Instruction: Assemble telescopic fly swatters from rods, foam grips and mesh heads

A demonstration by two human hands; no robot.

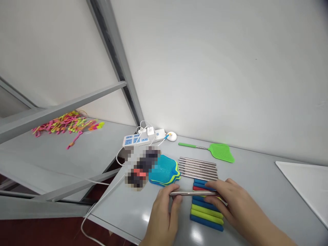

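Observation:
A shiny metal rod (192, 193) is held level across the front by both hands. My left hand (162, 213) pinches its left end between thumb and fingers. My right hand (238, 201) grips the right end the same way. Beneath the rod lies a row of coloured handles (207, 216) in blue, red and yellow-green, partly hidden by my right hand. Just behind them, several metal rods (197, 168) rest side by side. Left of these is a stack of fly swatter heads (164, 171), teal on top with yellow and blue edges below.
An assembled green fly swatter (221, 152) lies near the wall. A power strip (135, 139) with plugs and white cables sits at the back left, beside a blurred dark item (143, 167). Pink and yellow pieces (66, 123) lie beyond the grey frame. A white tray (304, 186) is at right.

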